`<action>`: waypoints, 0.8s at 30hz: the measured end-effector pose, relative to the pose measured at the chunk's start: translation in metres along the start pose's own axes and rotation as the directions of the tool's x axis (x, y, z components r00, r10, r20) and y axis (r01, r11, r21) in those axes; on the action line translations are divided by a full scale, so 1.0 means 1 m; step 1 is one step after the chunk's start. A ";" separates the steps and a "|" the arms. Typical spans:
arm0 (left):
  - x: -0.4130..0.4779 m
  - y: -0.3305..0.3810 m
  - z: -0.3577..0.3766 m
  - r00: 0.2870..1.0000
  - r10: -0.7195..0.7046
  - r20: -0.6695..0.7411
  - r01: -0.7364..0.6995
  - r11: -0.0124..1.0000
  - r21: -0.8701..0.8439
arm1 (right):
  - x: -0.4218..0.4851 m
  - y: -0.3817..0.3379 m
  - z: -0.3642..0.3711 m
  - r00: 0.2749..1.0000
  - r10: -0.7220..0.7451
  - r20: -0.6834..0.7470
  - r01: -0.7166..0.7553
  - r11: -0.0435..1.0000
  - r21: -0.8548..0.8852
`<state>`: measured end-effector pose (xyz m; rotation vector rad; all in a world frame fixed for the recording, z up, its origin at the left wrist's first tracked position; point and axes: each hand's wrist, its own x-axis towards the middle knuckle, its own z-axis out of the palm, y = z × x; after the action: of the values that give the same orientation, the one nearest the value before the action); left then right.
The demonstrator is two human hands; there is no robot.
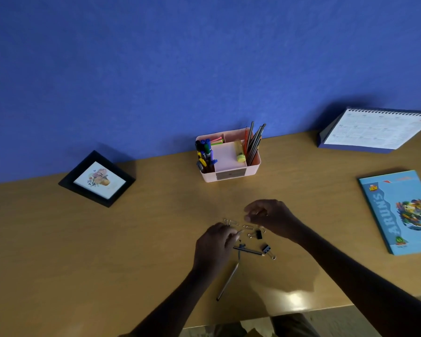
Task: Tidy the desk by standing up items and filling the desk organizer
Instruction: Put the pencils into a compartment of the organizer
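Well along, by my reading: the desk organizer [229, 177], at 12 o'clock by the wall, already holds markers and pencils, and the picture frame [96, 178] at 10 o'clock and the calendar [374, 130] at 2 o'clock both stand. Still loose in the middle are the paper clips [231, 223], binder clips [266, 248] and two pencils [227, 280]. The left hand [214, 246] curls its fingertips to pinch among the paper clips. The right hand [267, 217] is curled and blurred; I cannot tell what it holds. The book [399, 212] at 3 o'clock reads "ARUN'S" and "NEW".
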<state>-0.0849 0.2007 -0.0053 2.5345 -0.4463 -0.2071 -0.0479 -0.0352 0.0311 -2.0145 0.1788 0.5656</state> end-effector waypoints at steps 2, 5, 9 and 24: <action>0.017 0.012 -0.006 0.998 -0.001 -0.061 -0.003 0.999 -0.053 | -0.003 -0.007 0.000 1.000 0.014 0.018 -0.016 0.996 0.090; 0.040 0.026 -0.014 0.993 0.009 -0.120 -0.023 0.994 -0.109 | -0.004 -0.019 -0.009 0.999 0.029 -0.024 -0.022 0.974 0.227; 0.058 0.042 -0.022 0.983 0.008 -0.185 -0.036 0.988 -0.148 | 0.002 -0.032 -0.029 0.993 0.011 -0.115 0.020 0.964 0.265; 0.012 0.024 0.019 0.983 0.013 0.183 0.001 0.997 -0.081 | 0.059 -0.071 -0.132 0.830 -0.220 -0.513 0.220 0.974 -0.061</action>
<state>-0.0845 0.1678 -0.0084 2.4444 -0.5060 -0.4500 0.0711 -0.1077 0.1125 -2.1116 0.2639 -0.1382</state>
